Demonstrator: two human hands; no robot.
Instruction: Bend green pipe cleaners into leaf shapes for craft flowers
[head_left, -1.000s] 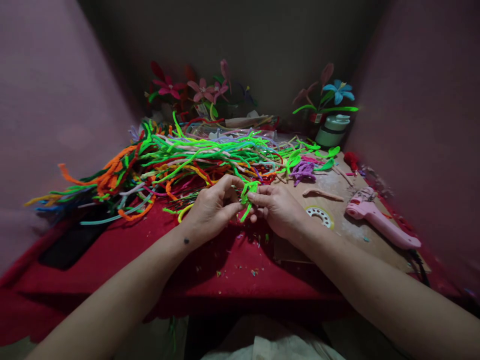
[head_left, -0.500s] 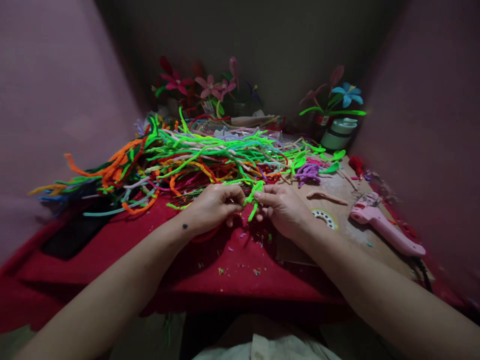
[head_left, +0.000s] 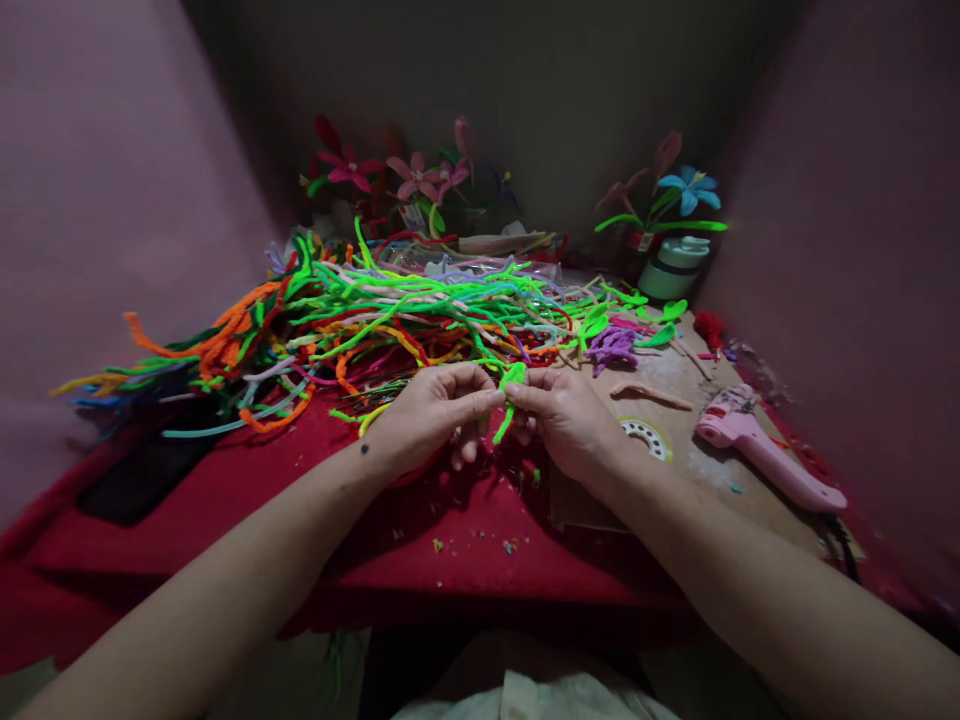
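Note:
Between my two hands is a bright green pipe cleaner [head_left: 513, 376], bent into a leaf-like loop with a short tail hanging down. My right hand [head_left: 568, 412] pinches it between thumb and fingers from the right. From the left, the closed thumb and forefinger of my left hand [head_left: 444, 408] meet the same piece at its lower part. The fingertips of both hands nearly touch and cover part of it. Just behind them lies a large heap of coloured pipe cleaners [head_left: 420, 300], mostly green, orange and red.
On the right, a cardboard sheet [head_left: 675, 480] carries a pink glue gun [head_left: 772, 450], a white ring-shaped spool [head_left: 646, 438] and purple pipe cleaners [head_left: 612, 346]. A pale green jar [head_left: 673, 266] and pipe-cleaner flowers [head_left: 417, 178] stand behind. A dark flat object [head_left: 142, 475] lies left on the red cloth [head_left: 300, 560].
My left thumb and fingers have moved right, up against the green piece. The loop looks more closed up, with its tail still pointing down. My right hand keeps its pinch.

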